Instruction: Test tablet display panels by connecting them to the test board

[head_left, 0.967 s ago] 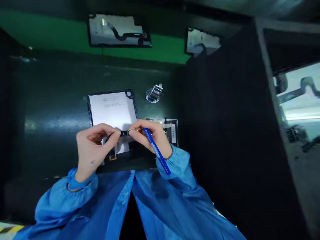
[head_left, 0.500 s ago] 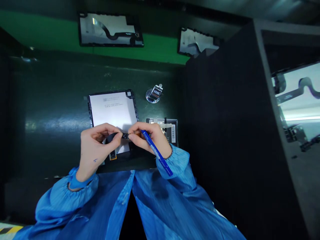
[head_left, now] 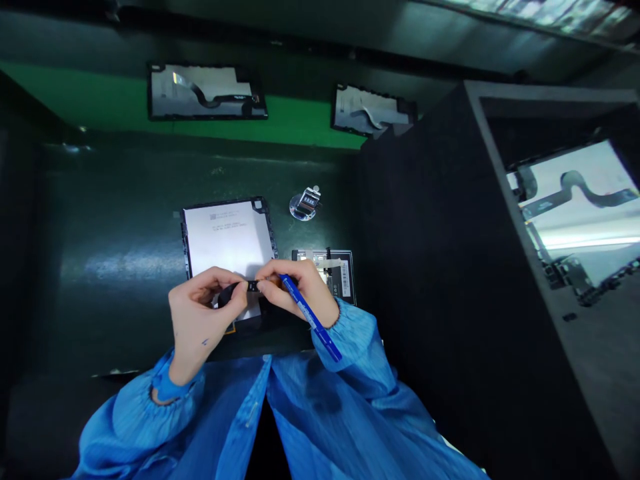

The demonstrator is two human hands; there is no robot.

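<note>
Gaze tips slightly upward; pinch unchanged, so work stays on black cable. Left hand and right hand pinch it between fingertips, above white-backed panel on counter. Blue pen juts from right hand.

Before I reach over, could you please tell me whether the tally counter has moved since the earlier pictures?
No; the tally counter sits in the same place, right of the white-backed panel; only the camera's view has shifted.
</note>
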